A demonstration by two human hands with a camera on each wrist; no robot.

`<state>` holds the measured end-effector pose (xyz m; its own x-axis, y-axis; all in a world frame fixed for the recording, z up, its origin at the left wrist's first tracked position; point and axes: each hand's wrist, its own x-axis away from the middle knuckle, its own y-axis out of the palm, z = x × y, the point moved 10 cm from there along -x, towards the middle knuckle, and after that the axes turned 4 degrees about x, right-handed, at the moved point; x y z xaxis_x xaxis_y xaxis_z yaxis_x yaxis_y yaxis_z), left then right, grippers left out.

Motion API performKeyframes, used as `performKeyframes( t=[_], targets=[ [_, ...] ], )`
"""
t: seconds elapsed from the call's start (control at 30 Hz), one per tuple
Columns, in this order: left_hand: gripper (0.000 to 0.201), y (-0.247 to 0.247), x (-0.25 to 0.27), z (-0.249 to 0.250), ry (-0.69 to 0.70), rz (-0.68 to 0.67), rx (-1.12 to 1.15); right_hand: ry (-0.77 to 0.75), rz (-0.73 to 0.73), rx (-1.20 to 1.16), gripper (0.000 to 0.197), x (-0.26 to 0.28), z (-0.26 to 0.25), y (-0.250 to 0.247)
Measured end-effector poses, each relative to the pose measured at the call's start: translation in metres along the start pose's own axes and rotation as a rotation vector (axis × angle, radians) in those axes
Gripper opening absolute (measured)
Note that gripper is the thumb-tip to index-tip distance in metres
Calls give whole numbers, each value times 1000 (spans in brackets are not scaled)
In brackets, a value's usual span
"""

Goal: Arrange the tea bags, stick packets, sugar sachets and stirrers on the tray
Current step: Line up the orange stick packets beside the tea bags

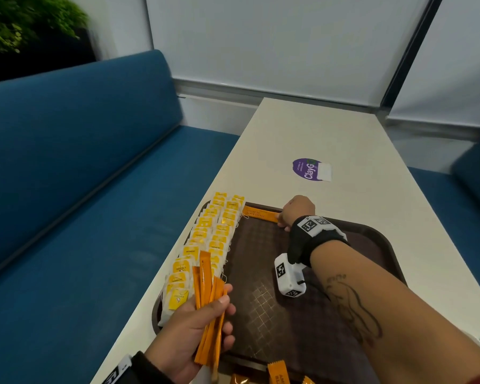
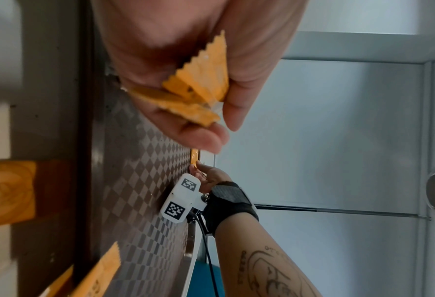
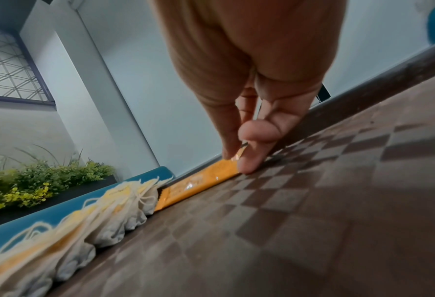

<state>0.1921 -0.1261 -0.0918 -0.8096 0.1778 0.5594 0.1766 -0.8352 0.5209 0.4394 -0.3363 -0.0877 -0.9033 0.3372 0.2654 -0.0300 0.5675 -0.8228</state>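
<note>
We are pinching one stick packet (image 1: 260,213) in our right hand (image 1: 295,210), laying it flush along the tray (image 1: 302,314) far rim; our left hand (image 1: 197,325) is gripping the spare packets (image 1: 209,306).

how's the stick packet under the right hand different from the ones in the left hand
The single stick packet lies flat on the tray along its far rim; the bundle of stick packets is held above the tray, fanned and roughly upright. The right hand pinches one packet's end; the left hand grips several around the middle. All are orange, slim sticks.
</note>
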Motion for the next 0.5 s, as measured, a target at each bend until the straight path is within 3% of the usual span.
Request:
performKeyframes(
  t=[0.1, 0.17, 0.5],
  targets=[
    [23, 3, 0, 0, -8, -21, 23, -39, 1, -38, 16, 4, 0, -4],
    [24, 5, 1, 0, -5, -30, 21, -62, 11, -53, 24, 3, 2, -5],
    [24, 3, 4, -2, -13, -8, 16, -170, 25, 268, 27, 12, -16, -8]
  ],
)
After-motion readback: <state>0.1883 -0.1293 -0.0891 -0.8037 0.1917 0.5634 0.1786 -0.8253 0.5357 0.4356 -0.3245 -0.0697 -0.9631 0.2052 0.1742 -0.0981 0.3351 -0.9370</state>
